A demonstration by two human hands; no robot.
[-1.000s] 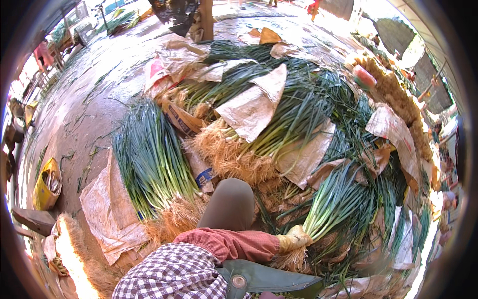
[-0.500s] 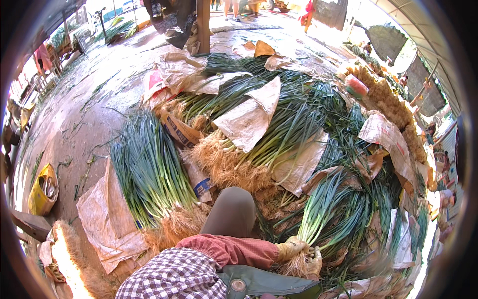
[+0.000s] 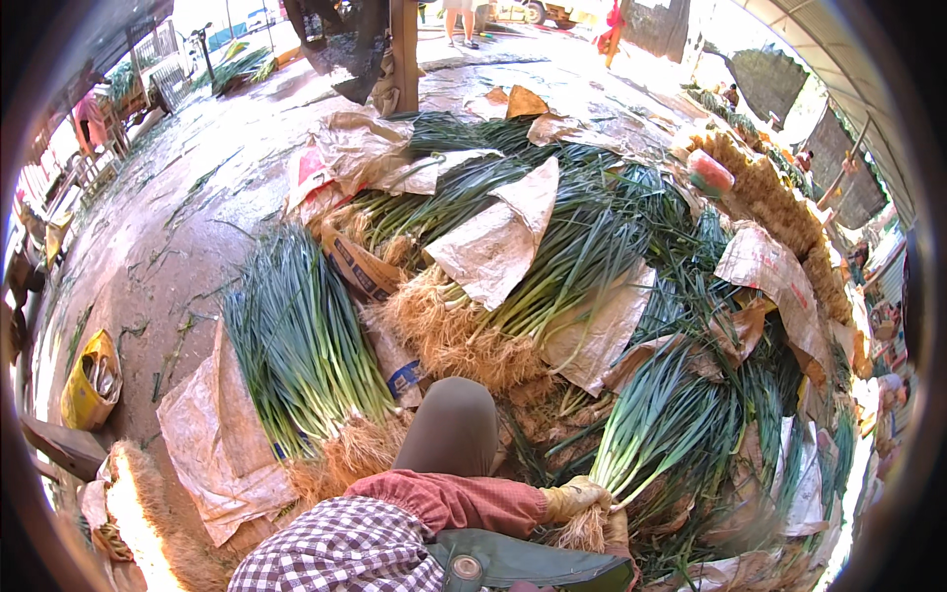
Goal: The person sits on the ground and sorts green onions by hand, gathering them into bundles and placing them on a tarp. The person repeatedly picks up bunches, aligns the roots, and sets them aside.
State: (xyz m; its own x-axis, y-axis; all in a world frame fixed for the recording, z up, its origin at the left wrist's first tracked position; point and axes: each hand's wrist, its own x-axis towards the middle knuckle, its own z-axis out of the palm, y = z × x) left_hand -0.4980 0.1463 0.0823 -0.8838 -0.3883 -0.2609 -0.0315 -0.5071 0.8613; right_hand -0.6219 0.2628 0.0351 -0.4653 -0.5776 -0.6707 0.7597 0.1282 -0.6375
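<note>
My left hand, gloved in pale yellow, is closed around the root end of a green onion bunch, whose leaves fan out to the upper right. My right hand, also gloved, is just beside it at the pale hanging roots, its fingers mostly hidden. A checked cloth and red sleeve cover my left arm. A large laid-out bundle of green onions rests on sacking left of my bent knee, and another rooty heap lies beyond the knee under pale sacks.
A yellow bag sits on the concrete floor at left, beside a wooden piece. A wooden post rises at the back. People stand in the background and at both sides. Brown root piles line the right.
My right hand has appeared at the bunch's roots beside my left hand since a second ago. My left hand has moved slightly down. The surroundings sit a little lower in the picture.
</note>
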